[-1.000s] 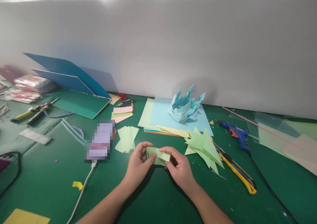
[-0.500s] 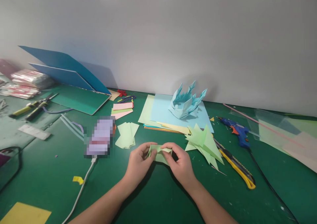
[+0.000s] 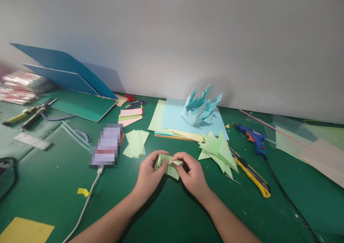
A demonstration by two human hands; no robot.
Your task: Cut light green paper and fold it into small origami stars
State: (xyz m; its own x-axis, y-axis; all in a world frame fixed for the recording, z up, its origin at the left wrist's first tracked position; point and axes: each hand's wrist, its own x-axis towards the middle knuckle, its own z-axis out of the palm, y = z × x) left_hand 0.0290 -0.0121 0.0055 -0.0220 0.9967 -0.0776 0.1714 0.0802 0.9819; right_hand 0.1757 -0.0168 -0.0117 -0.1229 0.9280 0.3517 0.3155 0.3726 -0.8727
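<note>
My left hand [image 3: 148, 173] and my right hand [image 3: 191, 174] pinch a small folded light green paper piece [image 3: 169, 165] between them, just above the green mat [image 3: 166, 214]. The fingers of both hands are closed on its edges. To the right lies a cluster of pointed green folded pieces [image 3: 219, 151]. A small stack of cut green paper slips [image 3: 135, 142] lies to the upper left of my hands.
A light blue folded paper crown [image 3: 200, 106] stands on coloured sheets [image 3: 172, 119] by the white wall. A yellow utility knife [image 3: 251, 176] and a blue glue gun [image 3: 254, 139] lie right. A phone [image 3: 106, 146] with cable lies left, beyond it pliers [image 3: 29, 114] and blue boards [image 3: 64, 74].
The view has tilted down and shifted slightly. My fingers have worked the green piece into a tighter fold, and my hands have moved a little closer together.
</note>
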